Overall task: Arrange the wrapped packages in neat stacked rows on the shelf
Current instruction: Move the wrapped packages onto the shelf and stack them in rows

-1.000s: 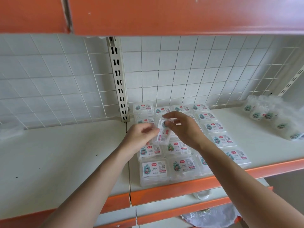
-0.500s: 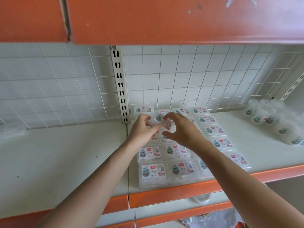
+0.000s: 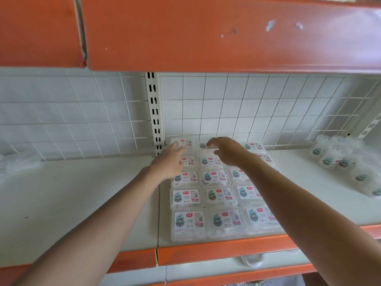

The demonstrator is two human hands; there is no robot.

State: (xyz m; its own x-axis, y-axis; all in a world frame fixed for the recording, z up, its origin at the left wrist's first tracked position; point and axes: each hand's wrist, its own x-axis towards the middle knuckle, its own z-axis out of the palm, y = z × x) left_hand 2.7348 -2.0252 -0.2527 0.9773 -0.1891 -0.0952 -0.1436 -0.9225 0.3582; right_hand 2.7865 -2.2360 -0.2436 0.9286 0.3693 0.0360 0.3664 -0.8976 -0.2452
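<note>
Emptied now — left hand (image 3: 169, 162), right hand (image 3: 228, 153) spread over back-row packages (image 3: 253, 145).

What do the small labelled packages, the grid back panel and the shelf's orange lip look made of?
Small clear packages with printed labels: likely thin glossy transparent plastic; whitish contents show through.
White grid back panel: seemingly painted wire, thin crossing rods.
Orange front lip of the shelf: probably painted metal, flat even matte colour.

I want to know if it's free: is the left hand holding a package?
No, the left hand lies with straight fingers over the back-row packages, curled round nothing.
</note>
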